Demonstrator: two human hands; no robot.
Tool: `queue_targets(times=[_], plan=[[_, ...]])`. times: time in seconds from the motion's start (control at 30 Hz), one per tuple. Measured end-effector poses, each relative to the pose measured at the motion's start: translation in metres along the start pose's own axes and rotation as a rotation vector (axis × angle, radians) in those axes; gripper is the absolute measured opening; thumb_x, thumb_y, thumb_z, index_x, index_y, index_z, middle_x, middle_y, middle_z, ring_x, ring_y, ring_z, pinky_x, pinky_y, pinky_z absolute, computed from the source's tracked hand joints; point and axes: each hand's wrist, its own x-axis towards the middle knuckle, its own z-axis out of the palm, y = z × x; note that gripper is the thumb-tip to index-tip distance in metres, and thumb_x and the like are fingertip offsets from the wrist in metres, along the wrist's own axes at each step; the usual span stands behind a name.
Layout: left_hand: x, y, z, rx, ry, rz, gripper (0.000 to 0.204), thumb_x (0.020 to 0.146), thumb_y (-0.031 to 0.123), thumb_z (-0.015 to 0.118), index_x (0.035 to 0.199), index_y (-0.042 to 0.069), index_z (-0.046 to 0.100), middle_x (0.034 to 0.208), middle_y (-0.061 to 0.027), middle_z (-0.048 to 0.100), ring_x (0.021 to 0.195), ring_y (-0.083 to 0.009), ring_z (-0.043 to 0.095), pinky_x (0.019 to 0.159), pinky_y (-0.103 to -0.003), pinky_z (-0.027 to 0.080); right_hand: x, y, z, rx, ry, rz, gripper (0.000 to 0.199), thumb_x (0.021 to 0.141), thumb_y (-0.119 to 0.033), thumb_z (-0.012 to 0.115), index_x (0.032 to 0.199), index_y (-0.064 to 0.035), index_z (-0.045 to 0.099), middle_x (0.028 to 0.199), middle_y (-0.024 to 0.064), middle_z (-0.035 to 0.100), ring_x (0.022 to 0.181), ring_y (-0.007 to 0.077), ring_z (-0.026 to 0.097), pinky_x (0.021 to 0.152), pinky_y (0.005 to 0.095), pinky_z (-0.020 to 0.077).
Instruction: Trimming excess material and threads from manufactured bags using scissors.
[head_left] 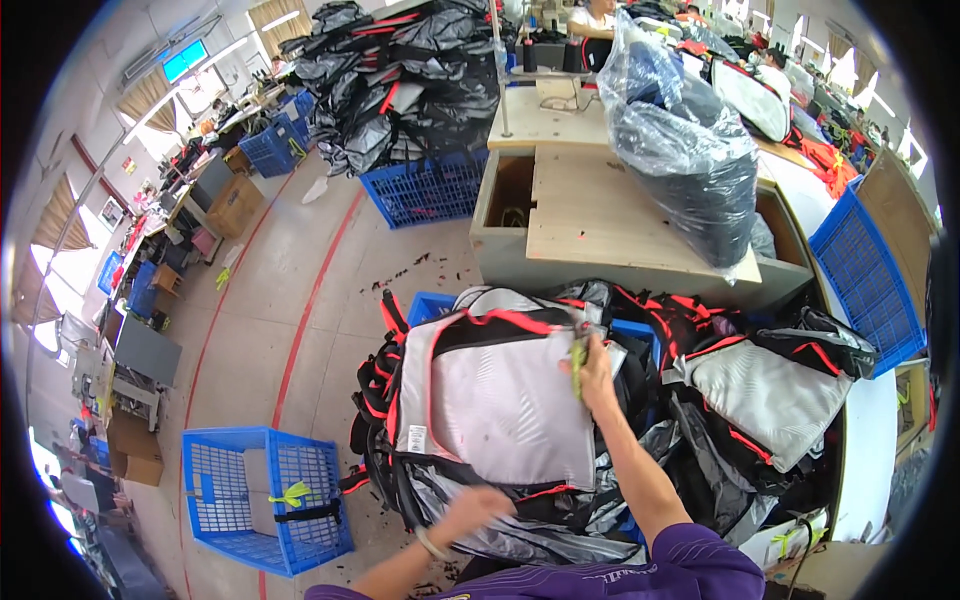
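A backpack piece (510, 405) with a pale grey panel, black sides and red-orange edging lies in front of me on a heap of similar pieces. My right hand (598, 380) is closed at the panel's right edge around a small yellow-green tool (577, 362) with a dark end; its exact kind is not clear. Over the panel's lower edge is my left hand (478, 512), blurred, so its fingers cannot be made out. A white label (416, 438) shows at the panel's lower left corner.
A blue crate (262, 500) stands on the floor at left. Another backpack piece (770, 395) lies on the pile at right. Beyond are a wooden worktable (600, 215) bearing a plastic-wrapped bundle (690, 150), and a tall heap of black-and-silver pieces (410, 80) over a blue crate (425, 190).
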Motion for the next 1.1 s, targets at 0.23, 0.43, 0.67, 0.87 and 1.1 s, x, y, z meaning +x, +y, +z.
queue_targets(times=[0.23, 0.43, 0.67, 0.87, 1.1], plan=[[-0.012, 0.193, -0.215, 0.942, 0.424, 0.611, 0.075, 0.074, 0.035, 0.077, 0.135, 0.005, 0.047, 0.139, -0.0177, 0.045, 0.136, -0.0337, 0.032, 0.111, -0.041, 0.028, -0.098, -0.181, -0.06, 0.324, -0.476, -0.079, 0.03, 0.073, -0.004, 0.075, 0.089, -0.0064, 0.05, 0.077, -0.0014, 0.051, 0.07, 0.0077, 0.047, 0.061, 0.0239, 0.0415], [-0.024, 0.326, -0.232, 0.389, -0.203, 0.356, 0.077, 0.078, 0.04, 0.074, 0.14, 0.006, 0.042, 0.143, -0.0179, 0.042, 0.137, -0.0333, 0.032, 0.111, -0.042, 0.029, -0.122, -0.22, -0.146, 0.518, -0.227, -0.032, 0.05, 0.054, 0.011, 0.084, 0.091, -0.0058, 0.055, 0.077, -0.0044, 0.053, 0.068, 0.0054, 0.049, 0.061, 0.0221, 0.0411], [0.106, 0.177, -0.133, 0.946, 0.034, 0.972, 0.075, 0.078, 0.029, 0.069, 0.14, 0.002, 0.036, 0.138, -0.0296, 0.037, 0.127, -0.0412, 0.041, 0.104, -0.043, 0.038, -0.13, -0.209, -0.165, 0.439, -0.169, -0.012, 0.044, 0.052, 0.01, 0.082, 0.077, -0.009, 0.052, 0.072, -0.0063, 0.047, 0.064, 0.0048, 0.045, 0.057, 0.0228, 0.0356], [0.167, 0.117, -0.081, 0.341, 0.02, 0.679, 0.027, 0.078, 0.009, 0.061, 0.105, 0.003, 0.06, 0.097, -0.0187, 0.064, 0.094, -0.0299, 0.063, 0.08, -0.037, 0.049, -0.124, -0.203, -0.18, 0.449, -0.213, 0.007, 0.038, 0.058, 0.009, 0.079, 0.077, -0.0099, 0.053, 0.069, -0.0071, 0.046, 0.062, 0.0036, 0.042, 0.054, 0.0206, 0.0329], [-0.078, 0.351, -0.117, 0.663, 0.3, 0.7, 0.032, 0.077, 0.003, 0.059, 0.107, 0.011, 0.065, 0.061, -0.0137, 0.059, 0.05, -0.0269, 0.058, 0.051, -0.035, 0.045, -0.134, -0.222, -0.213, 0.468, -0.019, -0.212, 0.041, 0.053, 0.007, 0.082, 0.076, -0.0076, 0.052, 0.077, -0.0022, 0.051, 0.066, 0.0089, 0.048, 0.059, 0.0245, 0.037]])
